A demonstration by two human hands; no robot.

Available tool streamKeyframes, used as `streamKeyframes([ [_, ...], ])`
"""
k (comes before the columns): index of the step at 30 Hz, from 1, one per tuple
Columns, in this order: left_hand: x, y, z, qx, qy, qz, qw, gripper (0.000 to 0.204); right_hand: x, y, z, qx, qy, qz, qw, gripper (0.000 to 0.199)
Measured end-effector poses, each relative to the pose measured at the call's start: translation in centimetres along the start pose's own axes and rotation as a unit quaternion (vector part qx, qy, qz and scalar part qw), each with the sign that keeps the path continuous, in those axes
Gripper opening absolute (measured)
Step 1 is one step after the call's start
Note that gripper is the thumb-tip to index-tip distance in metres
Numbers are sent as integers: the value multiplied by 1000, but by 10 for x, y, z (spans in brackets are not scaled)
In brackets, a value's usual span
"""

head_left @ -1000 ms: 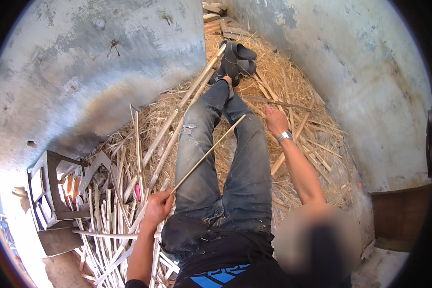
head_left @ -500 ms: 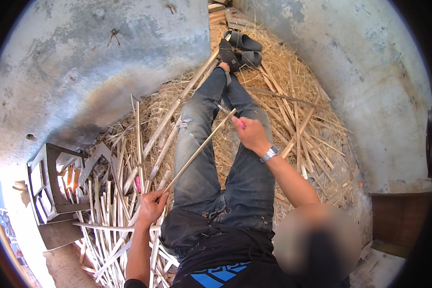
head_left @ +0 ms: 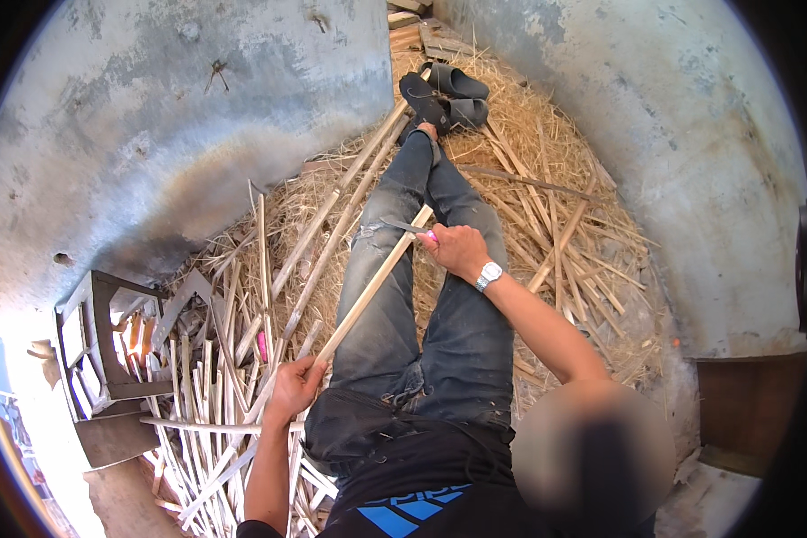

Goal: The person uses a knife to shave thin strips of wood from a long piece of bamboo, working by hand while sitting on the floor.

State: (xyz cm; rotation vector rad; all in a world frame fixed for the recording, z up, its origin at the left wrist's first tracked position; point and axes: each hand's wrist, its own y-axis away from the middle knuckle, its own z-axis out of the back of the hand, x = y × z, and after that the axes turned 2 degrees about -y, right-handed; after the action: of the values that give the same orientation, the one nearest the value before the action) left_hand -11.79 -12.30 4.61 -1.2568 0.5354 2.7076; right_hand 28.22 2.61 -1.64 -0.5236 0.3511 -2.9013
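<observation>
My left hand [head_left: 297, 389] is closed round the lower end of a split wooden strip [head_left: 374, 287], which slants up and away across my thighs. Near its far end, my right hand [head_left: 459, 250] grips the pink handle of a knife [head_left: 406, 225]. The knife's blade lies across the strip, pointing left, and seems to touch it. A wristwatch [head_left: 489, 275] is on my right wrist. The strip shows its pale, broad face. My outstretched legs in dark jeans [head_left: 377, 332] lie below both hands.
Many pale strips [head_left: 211, 394] are heaped at my left, beside a dark metal frame [head_left: 108, 341]. More strips [head_left: 556, 242] lie over shavings [head_left: 520, 117] at my right. Grey sandals [head_left: 462, 82] sit by my feet. Worn walls [head_left: 197, 108] rise on both sides.
The strip has been turned so its broad pale face shows. My right hand has shifted slightly nearer me, and the knife blade now crosses the strip. My left hand moved slightly right.
</observation>
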Motion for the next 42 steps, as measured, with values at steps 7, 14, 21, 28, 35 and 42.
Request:
streamKeyframes([
  [7,45,35,6,3,-63,-18,998,29,-98,-18,35,-53,44,-164,984,63],
  [14,71,58,0,45,39,87,994,36,-125,-24,72,-96,-103,-259,956,64],
  [21,51,13,14,97,-36,40,994,46,-15,-22,48,-21,-264,-173,949,55],
  [28,33,-4,12,64,-85,8,994,41,10,-27,23,-26,-404,-157,901,44],
  [35,-32,-52,-12,-5,-92,-77,993,30,39,-13,43,-36,-331,-96,938,50],
  [42,-51,-51,-12,-41,-159,-50,985,29,51,30,47,41,-324,-103,939,59],
])
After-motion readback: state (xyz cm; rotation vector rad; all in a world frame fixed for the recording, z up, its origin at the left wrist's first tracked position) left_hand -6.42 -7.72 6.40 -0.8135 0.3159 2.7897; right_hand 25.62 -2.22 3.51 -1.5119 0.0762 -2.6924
